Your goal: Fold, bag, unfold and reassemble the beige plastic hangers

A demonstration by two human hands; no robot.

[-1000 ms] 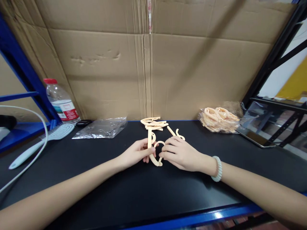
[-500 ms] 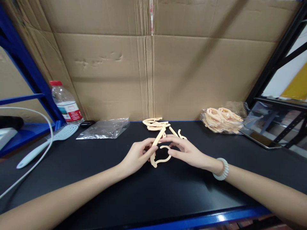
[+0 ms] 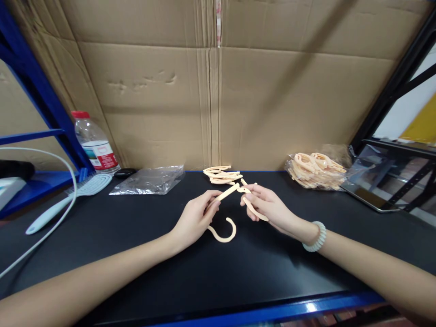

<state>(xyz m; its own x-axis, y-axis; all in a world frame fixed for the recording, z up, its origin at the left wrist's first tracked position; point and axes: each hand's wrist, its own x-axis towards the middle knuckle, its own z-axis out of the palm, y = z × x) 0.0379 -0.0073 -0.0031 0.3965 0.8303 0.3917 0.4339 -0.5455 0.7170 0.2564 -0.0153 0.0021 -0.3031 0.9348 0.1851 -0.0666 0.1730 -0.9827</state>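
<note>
My left hand is closed around a cream plastic folding hanger; its straight arm points up to the right. The hanger's hook curves out below the fingers, open side up. In my right hand is a cream hanger arm, slightly curved, with a rounded, holed end. That end is right at the tip of the straight arm; I cannot tell whether the two are joined. Just behind my right fingers, loose cream pieces show partly. The fingers hide parts of both held pieces.
Several folded cream hangers lie at the back of the black table. A clear bag of hangers and a dark tablet are right. An empty plastic bag, hairbrush, bottle and white cable are left.
The straight arm has tipped to the right, and the hook has swung below my left hand. My right hand has shifted slightly right and now holds the curved hanger arm plainly in view.
</note>
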